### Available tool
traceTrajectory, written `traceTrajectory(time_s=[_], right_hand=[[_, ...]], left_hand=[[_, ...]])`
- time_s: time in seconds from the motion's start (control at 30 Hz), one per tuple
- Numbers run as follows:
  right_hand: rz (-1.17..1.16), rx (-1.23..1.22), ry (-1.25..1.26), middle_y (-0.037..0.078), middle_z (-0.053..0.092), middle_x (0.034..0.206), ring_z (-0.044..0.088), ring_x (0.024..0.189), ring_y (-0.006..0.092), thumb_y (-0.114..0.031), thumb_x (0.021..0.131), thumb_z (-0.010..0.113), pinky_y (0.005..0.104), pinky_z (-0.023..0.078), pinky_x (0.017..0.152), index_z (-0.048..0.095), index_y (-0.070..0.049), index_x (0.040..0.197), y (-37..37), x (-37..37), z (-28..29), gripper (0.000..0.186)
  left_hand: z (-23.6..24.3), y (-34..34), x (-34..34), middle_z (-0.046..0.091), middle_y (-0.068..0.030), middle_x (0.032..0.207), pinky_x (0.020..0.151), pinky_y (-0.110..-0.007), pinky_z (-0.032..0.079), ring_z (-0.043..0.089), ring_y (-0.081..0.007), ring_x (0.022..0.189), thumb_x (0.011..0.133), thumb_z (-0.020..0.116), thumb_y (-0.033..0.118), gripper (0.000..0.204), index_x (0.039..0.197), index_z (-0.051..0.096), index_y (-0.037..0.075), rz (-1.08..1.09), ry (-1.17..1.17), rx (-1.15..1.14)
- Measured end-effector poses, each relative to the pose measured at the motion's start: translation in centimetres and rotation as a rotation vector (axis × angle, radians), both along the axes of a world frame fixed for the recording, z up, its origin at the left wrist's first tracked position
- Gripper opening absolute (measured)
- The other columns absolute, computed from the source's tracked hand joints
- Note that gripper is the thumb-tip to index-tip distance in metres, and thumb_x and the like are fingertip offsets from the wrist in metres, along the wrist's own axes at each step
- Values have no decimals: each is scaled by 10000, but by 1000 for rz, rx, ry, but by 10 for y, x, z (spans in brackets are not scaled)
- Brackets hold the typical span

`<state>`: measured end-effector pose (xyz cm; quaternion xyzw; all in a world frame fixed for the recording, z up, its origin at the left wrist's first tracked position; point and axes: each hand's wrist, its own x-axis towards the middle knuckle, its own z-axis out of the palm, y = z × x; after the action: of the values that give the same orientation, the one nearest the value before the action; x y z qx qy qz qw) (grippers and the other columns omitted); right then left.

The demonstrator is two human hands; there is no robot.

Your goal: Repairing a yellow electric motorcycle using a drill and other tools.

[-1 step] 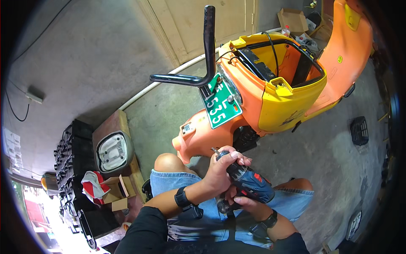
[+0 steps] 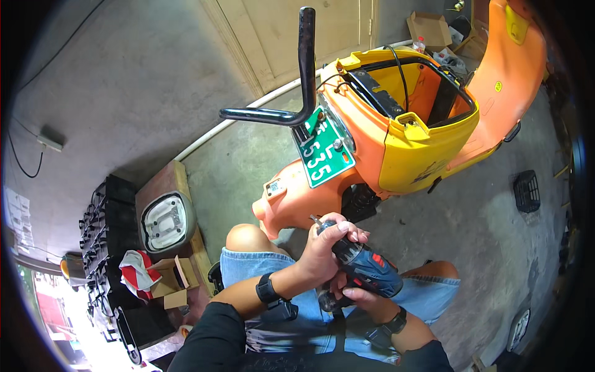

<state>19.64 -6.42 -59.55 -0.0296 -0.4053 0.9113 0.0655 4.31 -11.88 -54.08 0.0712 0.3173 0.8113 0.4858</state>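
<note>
My left hand (image 2: 325, 248) is wrapped round the chuck end of a blue and black cordless drill (image 2: 378, 270), with a short bit (image 2: 315, 220) poking out near my thumb and fingers. My right hand (image 2: 365, 297) holds the drill lower down, at the handle, which is partly hidden by my fingers. The drill is above my lap, between my bent knees. Just beyond stands an orange and yellow scooter (image 2: 418, 161) with a green plate (image 2: 325, 164) on its front and a bent black bar (image 2: 260, 115) above the plate.
At the left are black racks (image 2: 102, 235), a grey moulded piece (image 2: 166, 220) on a board, a cardboard box (image 2: 167, 276) and a red and white item (image 2: 137, 273). A black basket (image 2: 525, 189) lies right on the concrete floor. A door (image 2: 291, 34) and wall stand behind.
</note>
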Motion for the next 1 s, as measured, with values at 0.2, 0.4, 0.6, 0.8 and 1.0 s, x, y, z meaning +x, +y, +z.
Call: traceTrajectory(time_s=[0.2, 0.4, 0.6, 0.8, 1.0], right_hand=[[22, 17, -83, 57, 583, 905, 572, 839, 150, -163, 832, 669, 282, 471, 767, 561, -54, 1006, -2, -2, 0, 232], [-77, 126, -121, 85, 598, 1063, 585, 947, 154, -90, 883, 632, 297, 478, 861, 536, -5, 1230, -8, -3, 5, 370], [-174, 566, -23, 108, 679, 1084, 657, 981, 210, -98, 885, 663, 329, 502, 889, 561, 18, 1273, -7, 0, -5, 418], [-384, 842, -66, 64, 655, 921, 634, 831, 154, -113, 857, 686, 308, 511, 777, 606, -9, 1139, -12, -6, -15, 311], [-282, 658, -28, 115, 652, 883, 675, 768, 259, -79, 828, 682, 349, 540, 718, 617, -12, 1042, -30, -8, -17, 233]], left_hand=[[-6, 0, -1, 577, -53, 768, 986, -456, 459, 616, -212, 843, 882, 623, 209, 148, 847, 533, 97, -7, 3, 10], [-17, -10, -7, 547, -14, 757, 998, -452, 458, 609, -210, 845, 884, 598, 239, 149, 815, 523, 130, -22, -154, -69], [-24, -23, -4, 569, -21, 744, 991, -451, 470, 613, -223, 822, 878, 610, 270, 180, 816, 547, 114, -20, -230, -198], [-27, -25, -7, 533, -3, 634, 857, -394, 486, 591, -176, 694, 840, 620, 242, 154, 767, 542, 131, -4, -198, -223], [-30, -26, -14, 534, -9, 657, 864, -398, 484, 583, -174, 704, 847, 605, 259, 172, 763, 519, 135, -40, -231, -15]])
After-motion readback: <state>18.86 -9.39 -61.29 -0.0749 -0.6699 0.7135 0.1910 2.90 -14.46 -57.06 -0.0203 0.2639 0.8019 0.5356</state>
